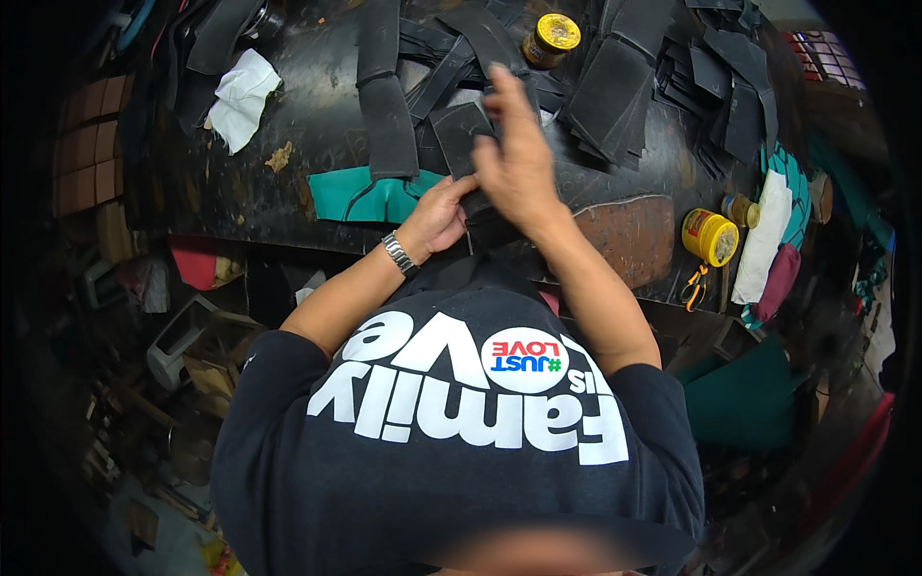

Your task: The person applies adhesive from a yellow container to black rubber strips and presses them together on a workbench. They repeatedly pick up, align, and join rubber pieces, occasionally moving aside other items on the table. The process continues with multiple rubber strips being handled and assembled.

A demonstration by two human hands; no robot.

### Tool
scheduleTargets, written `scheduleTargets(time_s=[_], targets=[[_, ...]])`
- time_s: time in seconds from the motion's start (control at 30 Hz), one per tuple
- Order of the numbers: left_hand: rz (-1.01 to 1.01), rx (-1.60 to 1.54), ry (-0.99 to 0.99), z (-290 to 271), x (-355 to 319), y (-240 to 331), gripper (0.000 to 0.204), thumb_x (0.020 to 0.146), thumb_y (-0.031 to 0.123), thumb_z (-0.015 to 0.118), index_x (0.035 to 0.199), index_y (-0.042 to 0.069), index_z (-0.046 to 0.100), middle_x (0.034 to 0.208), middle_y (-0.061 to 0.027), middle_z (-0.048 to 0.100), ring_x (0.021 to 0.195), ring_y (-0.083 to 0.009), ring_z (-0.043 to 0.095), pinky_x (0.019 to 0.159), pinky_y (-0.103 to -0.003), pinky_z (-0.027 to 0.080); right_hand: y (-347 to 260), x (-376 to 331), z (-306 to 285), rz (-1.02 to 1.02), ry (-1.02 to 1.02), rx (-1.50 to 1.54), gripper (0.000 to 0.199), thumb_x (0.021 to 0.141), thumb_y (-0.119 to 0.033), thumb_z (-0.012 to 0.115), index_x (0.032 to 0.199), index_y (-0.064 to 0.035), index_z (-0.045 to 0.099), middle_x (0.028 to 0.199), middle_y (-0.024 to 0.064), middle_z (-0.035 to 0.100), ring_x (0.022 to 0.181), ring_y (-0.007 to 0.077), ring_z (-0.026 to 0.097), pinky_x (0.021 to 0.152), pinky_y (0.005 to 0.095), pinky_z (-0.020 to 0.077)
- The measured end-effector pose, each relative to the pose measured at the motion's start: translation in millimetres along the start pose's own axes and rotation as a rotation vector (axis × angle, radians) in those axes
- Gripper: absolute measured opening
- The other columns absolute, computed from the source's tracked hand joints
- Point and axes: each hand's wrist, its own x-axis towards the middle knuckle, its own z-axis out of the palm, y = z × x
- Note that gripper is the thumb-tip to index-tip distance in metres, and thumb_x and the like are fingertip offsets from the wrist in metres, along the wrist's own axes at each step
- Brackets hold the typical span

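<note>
- Both hands meet just above the middle of the frame: the left hand, a metal watch on its wrist, is curled around the lower end of a dark strip of leather-like material and grips it.
- Above it, the right hand lies with fingers stretched nearly flat, pressing on the same strip; whether its thumb pinches the piece underneath cannot be told.
- The strip rises from the hands toward the top centre, over the black worktable.
- The table's surface is dark, scuffed and stained, and fills the upper half of the frame.
- A teal piece lies just left of the hands, partly under a long dark band.
- A heap of dark cut pieces covers the upper right of the table.
- A yellow-lidded jar stands at the top centre; a yellow tin sits at the right edge.
- A white rag lies at the upper left.
- Orange-handled pliers hang off the table's edge below the tin.
- Cluttered floor and boxes fill the dim lower left.
</note>
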Motion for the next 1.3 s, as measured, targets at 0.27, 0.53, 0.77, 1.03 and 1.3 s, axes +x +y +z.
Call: scheduleTargets(time_s=[0.27, 0.53, 0.77, 1.03, 1.3], targets=[[0.415, 1.016, 0.319, 3, 4, 30, 0.032, 0.098, 0.026, 0.066, 0.114, -0.001, 0.064, 0.109, -0.0104, 0.071, 0.099, -0.0181, 0.068, 0.086, -0.032, 0.054, 57, -48, -43, 0.489, -0.082, -0.238, 0.077, 0.082, 0.001, 0.061, 0.152, -0.0144, 0.033, 0.116, 0.0186, 0.063, 0.105, 0.0335, 0.064, 0.091, 0.0435, 0.0512], [0.139, 1.544, 0.285, 42, -26, 112, 0.047, 0.09, 0.044, 0.072, 0.087, -0.003, 0.071, 0.069, -0.0102, 0.068, 0.06, -0.0161, 0.067, 0.057, -0.029, 0.052, 60, -54, -31, 0.418, -0.043, -0.235, 0.085, 0.083, -0.007, 0.071, 0.155, -0.0139, 0.028, 0.123, 0.0205, 0.059, 0.116, 0.0358, 0.058, 0.098, 0.0454, 0.047], [0.399, 1.249, 0.374, 44, 92, 72, 0.077, 0.091, 0.031, 0.074, 0.146, -0.009, 0.039, 0.131, -0.0215, 0.062, 0.12, -0.0256, 0.062, 0.096, -0.031, 0.051, 60, -46, -34, 0.392, 0.035, 0.019, 0.09, 0.079, 0.001, 0.067, 0.157, -0.0135, 0.025, 0.136, 0.0197, 0.054, 0.125, 0.0306, 0.055, 0.103, 0.0437, 0.0436], [0.345, 0.45, -0.059, 60, 83, 73, 0.046, 0.096, 0.01, 0.064, 0.14, 0.005, 0.051, 0.119, -0.0044, 0.066, 0.106, -0.0118, 0.064, 0.089, -0.028, 0.052, 40, -27, -76, 0.363, 0.015, 0.255, 0.106, 0.071, 0.001, 0.067, 0.16, -0.0106, 0.011, 0.155, 0.0183, 0.033, 0.138, 0.0325, 0.045, 0.116, 0.0429, 0.0333], [0.391, 0.006, -0.394, 98, 45, 73, 0.041, 0.099, -0.001, 0.051, 0.137, 0.013, 0.053, 0.137, -0.0063, 0.06, 0.128, -0.0195, 0.056, 0.112, -0.039, 0.045, 7, 0, -117, 0.366, -0.128, 0.596, 0.113, 0.066, -0.001, 0.07, 0.161, -0.0104, 0.009, 0.122, 0.0138, 0.059, 0.109, 0.0204, 0.059, 0.105, 0.0355, 0.0403]])
